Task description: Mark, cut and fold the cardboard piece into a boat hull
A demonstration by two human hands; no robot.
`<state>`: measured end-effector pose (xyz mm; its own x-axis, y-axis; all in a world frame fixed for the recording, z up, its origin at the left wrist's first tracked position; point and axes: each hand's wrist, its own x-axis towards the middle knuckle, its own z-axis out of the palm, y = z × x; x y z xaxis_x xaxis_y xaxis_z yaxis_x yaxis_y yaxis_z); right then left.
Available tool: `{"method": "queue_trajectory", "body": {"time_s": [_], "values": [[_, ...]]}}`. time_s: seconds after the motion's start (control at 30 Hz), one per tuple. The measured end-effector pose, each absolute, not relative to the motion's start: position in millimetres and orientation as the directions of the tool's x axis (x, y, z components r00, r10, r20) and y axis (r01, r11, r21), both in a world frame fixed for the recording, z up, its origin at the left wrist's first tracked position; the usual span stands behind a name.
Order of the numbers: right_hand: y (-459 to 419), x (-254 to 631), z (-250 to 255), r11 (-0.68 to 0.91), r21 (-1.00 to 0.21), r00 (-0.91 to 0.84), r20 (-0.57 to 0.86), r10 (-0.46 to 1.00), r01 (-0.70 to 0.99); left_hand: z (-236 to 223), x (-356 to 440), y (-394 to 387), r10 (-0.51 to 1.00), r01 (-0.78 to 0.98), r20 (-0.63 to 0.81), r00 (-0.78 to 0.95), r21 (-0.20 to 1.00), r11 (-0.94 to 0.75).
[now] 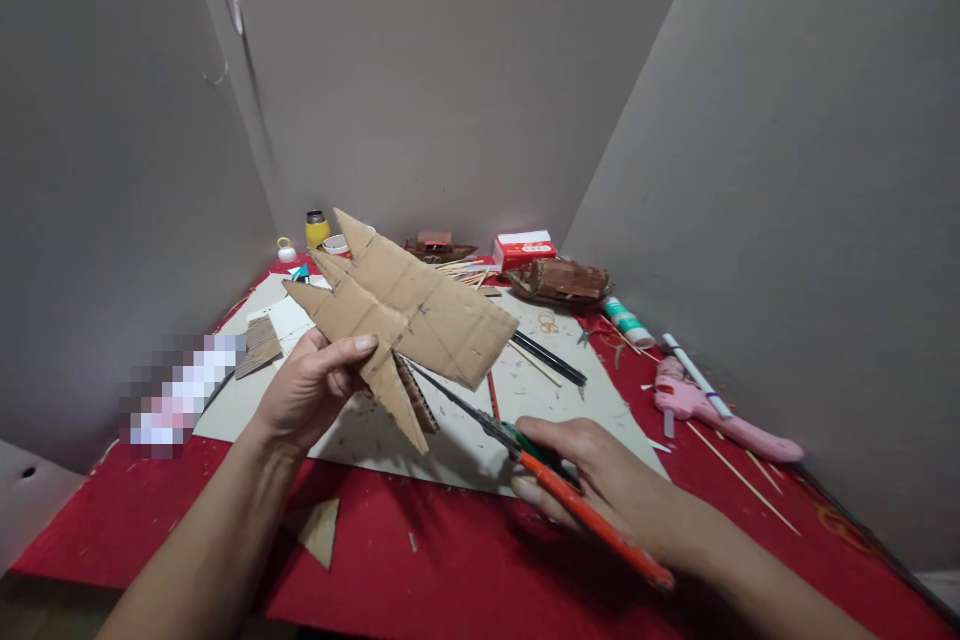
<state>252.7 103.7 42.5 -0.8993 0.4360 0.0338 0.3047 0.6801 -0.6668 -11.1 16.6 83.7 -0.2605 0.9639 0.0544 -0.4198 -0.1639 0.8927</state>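
Note:
My left hand (309, 388) grips a brown cardboard piece (435, 305) by its lower edge, thumb on the front face. Pencil lines run across the cardboard, and pointed tips stick out at its upper left. A flap hangs down at the bottom, beside a slit. My right hand (607, 475) is wrapped round a pair of scissors (581, 510) with orange and green handles. Their dark blades reach up to the slit near my left thumb; whether they touch the cardboard I cannot tell. A loose triangular cardboard scrap (319, 532) lies below my left hand.
A pale board (360, 455) covers part of the red table (450, 570). Behind are a brown model boat (559, 280), a red box (525, 250) and a yellow bottle (317, 230). At right lie a pink glue gun (720, 420), a green-white tube (628, 323) and thin sticks.

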Motion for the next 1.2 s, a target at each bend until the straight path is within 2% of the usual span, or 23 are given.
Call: {"method": "queue_trajectory", "body": {"time_s": [0.3, 0.43, 0.53, 0.63, 0.73, 1.2], "values": [[104, 254, 37, 0.667, -0.679, -0.901, 0.021, 0.434, 0.305, 79, -7, 17, 0.971, -0.330, 0.057, -0.231, 0.934, -0.133], [105, 255, 33, 0.599, -0.746, -0.911, -0.024, 0.411, 0.290, 77, -7, 16, 0.977, -0.321, 0.064, -0.206, 0.938, -0.129], [105, 255, 30, 0.543, -0.811, -0.936, -0.016, 0.351, 0.217, 77, -8, 16, 0.979, -0.309, 0.065, -0.192, 0.943, -0.123], [104, 256, 28, 0.445, -0.885, -0.955, 0.001, 0.295, 0.137, 76, -10, 17, 0.979, -0.304, 0.080, -0.189, 0.943, -0.136], [103, 257, 30, 0.359, -0.924, -0.959, -0.025, 0.281, 0.129, 77, -10, 17, 0.980, -0.312, 0.086, -0.179, 0.940, -0.139], [90, 256, 27, 0.258, -0.955, -0.953, -0.068, 0.294, 0.148, 82, -11, 14, 0.972, -0.299, 0.118, -0.202, 0.938, -0.176]]}}
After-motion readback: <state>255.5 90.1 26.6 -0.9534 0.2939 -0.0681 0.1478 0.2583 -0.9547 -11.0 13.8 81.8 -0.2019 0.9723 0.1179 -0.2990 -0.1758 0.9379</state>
